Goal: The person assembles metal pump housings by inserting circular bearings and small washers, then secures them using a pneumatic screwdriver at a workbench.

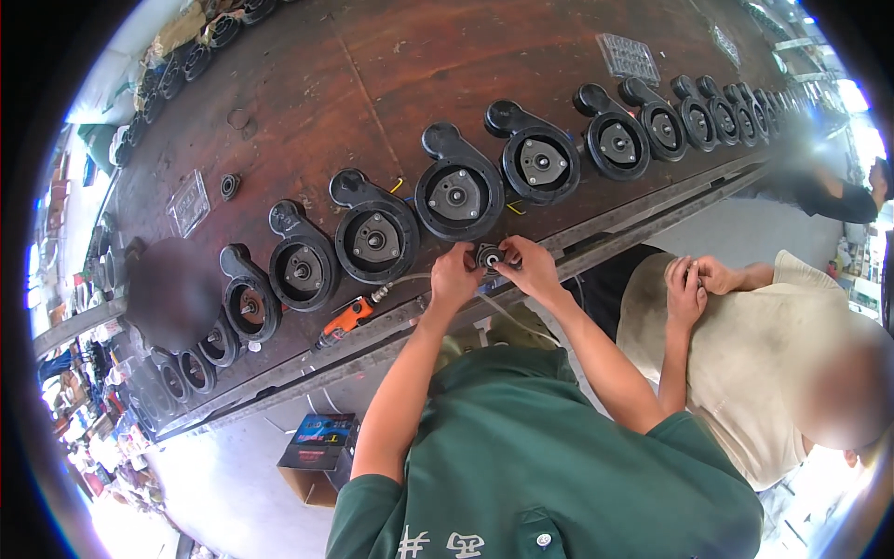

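Just over the table's near edge, my left hand (454, 277) and my right hand (532, 269) pinch a small dark flanged part (490, 259) from both sides. Its centre shows a bright round ring. Beyond my hands stands a black pump-like housing (458, 195) with a grey three-cornered plate and a shaft stub inside. To its left is another such housing (375, 238). An orange power tool (345, 320) with a metal nose lies left of my left hand, next to a pale hose (400, 279).
Several more black housings (616, 144) line the brown table (307, 102). A loose dark part (230, 186) and clear plastic trays (189, 202) lie farther back. A co-worker in a beige shirt (731, 373) stands close on my right. A cardboard box (319, 454) sits below the table at left.
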Motion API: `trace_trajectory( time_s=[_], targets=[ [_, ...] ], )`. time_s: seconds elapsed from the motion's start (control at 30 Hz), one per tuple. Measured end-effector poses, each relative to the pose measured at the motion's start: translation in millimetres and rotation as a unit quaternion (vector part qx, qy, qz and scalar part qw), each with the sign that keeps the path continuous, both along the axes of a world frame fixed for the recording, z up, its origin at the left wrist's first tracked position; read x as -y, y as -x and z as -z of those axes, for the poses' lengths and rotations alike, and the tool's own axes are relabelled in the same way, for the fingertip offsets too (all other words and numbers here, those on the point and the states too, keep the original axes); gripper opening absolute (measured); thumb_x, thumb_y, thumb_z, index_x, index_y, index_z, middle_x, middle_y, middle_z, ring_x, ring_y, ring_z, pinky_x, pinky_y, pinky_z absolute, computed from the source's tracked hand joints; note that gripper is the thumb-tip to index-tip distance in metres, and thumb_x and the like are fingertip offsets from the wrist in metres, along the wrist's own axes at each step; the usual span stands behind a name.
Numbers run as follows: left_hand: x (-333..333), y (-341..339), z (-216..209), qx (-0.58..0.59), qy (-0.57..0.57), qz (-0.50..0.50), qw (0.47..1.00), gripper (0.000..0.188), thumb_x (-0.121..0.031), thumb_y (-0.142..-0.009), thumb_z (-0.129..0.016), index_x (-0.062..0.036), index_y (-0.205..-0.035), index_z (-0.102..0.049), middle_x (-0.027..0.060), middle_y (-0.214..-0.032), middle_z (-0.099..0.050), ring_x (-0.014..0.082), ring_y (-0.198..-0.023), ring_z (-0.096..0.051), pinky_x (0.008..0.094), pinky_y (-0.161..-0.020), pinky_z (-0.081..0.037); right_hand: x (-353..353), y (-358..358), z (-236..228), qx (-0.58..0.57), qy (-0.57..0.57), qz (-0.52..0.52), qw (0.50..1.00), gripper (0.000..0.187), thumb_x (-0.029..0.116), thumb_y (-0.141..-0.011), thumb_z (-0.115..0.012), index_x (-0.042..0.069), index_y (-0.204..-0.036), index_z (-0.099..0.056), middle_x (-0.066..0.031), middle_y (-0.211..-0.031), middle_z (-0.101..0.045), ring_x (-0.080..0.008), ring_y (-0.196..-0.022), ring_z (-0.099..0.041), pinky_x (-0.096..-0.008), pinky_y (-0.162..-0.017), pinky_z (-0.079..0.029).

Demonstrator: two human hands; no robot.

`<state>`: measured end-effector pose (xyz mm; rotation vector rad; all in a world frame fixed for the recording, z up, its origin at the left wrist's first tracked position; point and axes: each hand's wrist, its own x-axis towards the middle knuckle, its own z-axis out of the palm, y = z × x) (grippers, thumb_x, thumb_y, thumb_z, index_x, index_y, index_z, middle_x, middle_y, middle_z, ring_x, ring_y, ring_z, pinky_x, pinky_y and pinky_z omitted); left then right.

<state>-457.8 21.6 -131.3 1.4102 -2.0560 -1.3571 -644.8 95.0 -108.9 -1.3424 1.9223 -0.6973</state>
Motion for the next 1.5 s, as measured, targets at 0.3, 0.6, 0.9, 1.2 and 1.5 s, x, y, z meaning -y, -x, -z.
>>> trace_trajectory(
  time_s=[0.3,0.6,0.9,1.2,1.5],
  targets=[
    [10,9,-17,0.063,-0.013,0.012,0.998,0.048,-0.020,-0.067,-0.089,-0.0076,-0.110,-0.069,0.0094,-0.082,-0.072,0.0301,-0.081,-0.071,0.0426,-0.073,-0.054,4,12,12,0.065,-0.015,0.016,0.998,0.033,0.020,-0.078,-0.083,0.007,-0.104,-0.068,-0.0065,-0.084,-0.072,-0.0225,-0.077,-0.070,-0.0352,-0.070,-0.053],
    [16,15,-20,0.104,-0.022,0.029,0.994,0.040,-0.023,-0.068,-0.090,-0.0075,-0.099,-0.070,0.0092,-0.077,-0.072,0.0301,-0.077,-0.071,0.0421,-0.070,-0.053,13,19,8,0.062,-0.061,-0.013,0.996,0.032,0.015,-0.080,-0.082,0.001,-0.104,-0.066,-0.0078,-0.081,-0.070,-0.0186,-0.072,-0.067,-0.0327,-0.071,-0.053],
    [27,12,-7,0.092,-0.047,0.019,0.994,0.035,-0.026,-0.070,-0.090,-0.0063,-0.092,-0.071,0.0095,-0.076,-0.071,0.0280,-0.075,-0.070,0.0408,-0.069,-0.052,24,18,13,0.035,-0.098,0.012,0.995,0.034,0.031,-0.076,-0.083,0.006,-0.098,-0.073,-0.0094,-0.083,-0.076,-0.0271,-0.079,-0.074,-0.0371,-0.072,-0.055],
    [24,16,-2,0.138,-0.022,0.028,0.990,0.032,-0.031,-0.074,-0.088,-0.0067,-0.088,-0.073,0.0078,-0.074,-0.072,0.0266,-0.073,-0.071,0.0399,-0.067,-0.053,29,17,9,0.036,-0.126,0.004,0.991,0.034,0.028,-0.075,-0.083,0.007,-0.101,-0.074,-0.0090,-0.084,-0.076,-0.0264,-0.080,-0.074,-0.0375,-0.072,-0.055],
    [19,17,1,0.142,-0.016,0.007,0.990,0.033,-0.034,-0.072,-0.088,-0.0070,-0.087,-0.074,0.0088,-0.074,-0.072,0.0277,-0.073,-0.071,0.0401,-0.067,-0.053,22,16,9,0.067,-0.088,-0.001,0.994,0.036,0.022,-0.074,-0.083,0.004,-0.103,-0.071,-0.0092,-0.083,-0.075,-0.0258,-0.079,-0.073,-0.0370,-0.072,-0.055]
  ],
)
